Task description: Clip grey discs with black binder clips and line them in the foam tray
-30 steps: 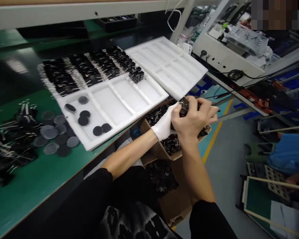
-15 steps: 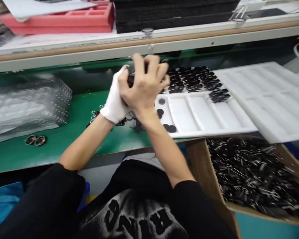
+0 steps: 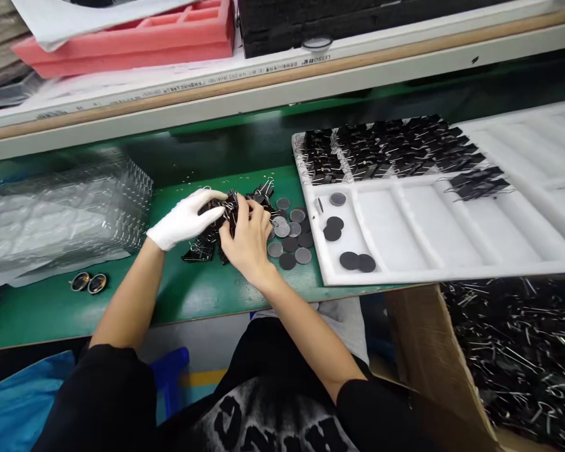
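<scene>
My left hand [image 3: 188, 216], in a white glove, lies on the left side of a heap of black binder clips [image 3: 202, 250]. Its thumb and fingers are stretched apart, with clips between them. From the right, my bare right hand [image 3: 247, 242] bends its fingers over the same heap and grips some clips; its fingertips are partly hidden among them. Just right of that hand, several dark and clear round discs [image 3: 287, 245] lie loose on the green table [image 3: 188, 295].
A white compartment tray [image 3: 386, 213] on the right carries rows of binder clips and a few discs. Below it stands a cardboard box [image 3: 456, 351] full of clips. Clear plastic trays [image 3: 66, 213] and two small round pieces [image 3: 88, 282] are left. A shelf edge [image 3: 169, 94] runs above.
Both hands have come down from a raised position, with dark clips between them, onto the heap and have moved apart. The view has shifted, showing the heap and discs more fully.
</scene>
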Available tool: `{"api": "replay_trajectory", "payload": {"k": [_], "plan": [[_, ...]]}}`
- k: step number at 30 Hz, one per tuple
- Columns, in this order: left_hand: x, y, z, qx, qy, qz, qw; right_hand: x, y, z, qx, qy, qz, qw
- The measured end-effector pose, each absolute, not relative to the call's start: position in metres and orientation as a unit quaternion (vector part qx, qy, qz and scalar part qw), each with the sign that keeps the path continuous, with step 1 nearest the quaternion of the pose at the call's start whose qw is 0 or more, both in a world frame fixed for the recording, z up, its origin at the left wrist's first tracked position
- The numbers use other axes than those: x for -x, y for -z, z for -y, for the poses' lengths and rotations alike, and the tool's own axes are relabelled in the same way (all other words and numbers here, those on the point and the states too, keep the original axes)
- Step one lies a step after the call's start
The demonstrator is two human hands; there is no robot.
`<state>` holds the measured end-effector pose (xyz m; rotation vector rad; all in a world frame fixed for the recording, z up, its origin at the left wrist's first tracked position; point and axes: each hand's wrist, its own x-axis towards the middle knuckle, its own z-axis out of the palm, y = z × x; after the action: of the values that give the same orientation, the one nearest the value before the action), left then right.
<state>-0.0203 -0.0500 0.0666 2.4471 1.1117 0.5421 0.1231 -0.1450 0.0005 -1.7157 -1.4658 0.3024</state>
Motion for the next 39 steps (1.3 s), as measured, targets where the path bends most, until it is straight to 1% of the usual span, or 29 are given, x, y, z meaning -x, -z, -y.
{"api": "replay_trajectory", "payload": {"k": [3, 5, 7, 9, 11, 13, 14, 17, 19, 24, 27, 30, 32, 35, 37, 39], "plan": [[0.031, -0.069, 0.054, -0.874, -0.192, -0.387, 0.224, -0.133, 0.004, 0.160, 0.666, -0.107, 0.615, 0.409], [0.039, -0.064, 0.056, -0.852, -0.225, -0.391, 0.264, -0.141, 0.009, 0.169, 0.645, -0.101, 0.630, 0.420], [0.049, -0.055, 0.058, -0.829, -0.273, -0.400, 0.280, -0.150, 0.015, 0.177, 0.619, -0.096, 0.640, 0.445], [0.058, -0.042, 0.058, -0.818, -0.320, -0.412, 0.243, -0.160, 0.020, 0.184, 0.595, -0.091, 0.653, 0.458], [0.067, -0.027, 0.057, -0.818, -0.347, -0.427, 0.169, -0.168, 0.025, 0.190, 0.585, -0.081, 0.669, 0.450], [0.072, -0.013, 0.056, -0.820, -0.341, -0.444, 0.116, -0.171, 0.029, 0.194, 0.588, -0.070, 0.682, 0.429], [0.072, -0.007, 0.056, -0.817, -0.332, -0.457, 0.116, -0.170, 0.031, 0.195, 0.592, -0.065, 0.687, 0.417], [0.065, 0.008, 0.059, -0.778, -0.325, -0.500, 0.198, -0.166, 0.037, 0.196, 0.591, -0.059, 0.708, 0.382], [0.055, 0.013, 0.061, -0.740, -0.355, -0.516, 0.246, -0.164, 0.039, 0.196, 0.583, -0.055, 0.722, 0.368], [0.037, 0.019, 0.061, -0.652, -0.467, -0.545, 0.242, -0.176, 0.036, 0.211, 0.579, -0.037, 0.727, 0.367], [0.038, 0.021, 0.060, -0.595, -0.503, -0.572, 0.257, -0.201, 0.027, 0.232, 0.562, -0.002, 0.746, 0.358], [0.041, 0.022, 0.067, -0.606, -0.487, -0.567, 0.273, -0.241, 0.009, 0.240, 0.554, 0.039, 0.763, 0.332], [0.043, 0.021, 0.072, -0.635, -0.456, -0.556, 0.283, -0.271, -0.007, 0.228, 0.563, 0.044, 0.765, 0.309], [0.044, 0.010, 0.069, -0.669, -0.426, -0.547, 0.270, -0.305, -0.032, 0.183, 0.584, 0.015, 0.765, 0.272], [0.040, -0.007, 0.056, -0.703, -0.397, -0.540, 0.236, -0.312, -0.045, 0.143, 0.589, -0.023, 0.769, 0.248], [0.031, -0.030, 0.036, -0.744, -0.342, -0.536, 0.207, -0.307, -0.055, 0.102, 0.592, -0.059, 0.773, 0.221]]}}
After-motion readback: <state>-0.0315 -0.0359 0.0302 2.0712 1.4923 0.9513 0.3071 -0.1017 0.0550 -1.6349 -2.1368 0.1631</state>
